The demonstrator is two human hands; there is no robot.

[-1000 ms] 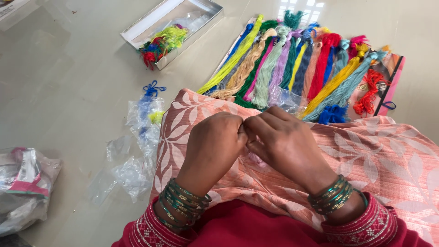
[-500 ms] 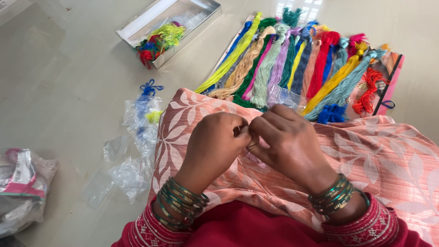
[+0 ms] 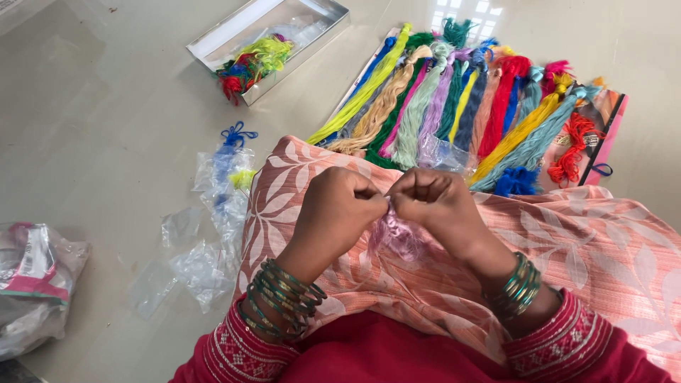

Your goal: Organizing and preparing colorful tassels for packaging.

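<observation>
My left hand (image 3: pixel 333 213) and my right hand (image 3: pixel 434 206) meet fingertip to fingertip above my lap, both pinching the top of a small pale pink thread skein (image 3: pixel 399 237) that hangs down between them. Beneath them lies a peach cloth with a white leaf pattern (image 3: pixel 610 241) draped over my knees. Green and gold bangles circle both wrists, above red embroidered sleeves.
A row of coloured thread skeins (image 3: pixel 454 106) lies on a board ahead. A shallow box with tangled bright threads (image 3: pixel 266 42) sits at the far left. Small clear plastic bags (image 3: pixel 213 227) are scattered on the floor to my left; a bigger plastic bag (image 3: pixel 32 284) lies at the left edge.
My hands have parted slightly and lifted, and the pink skein now shows hanging between them. The view has shifted a little.
</observation>
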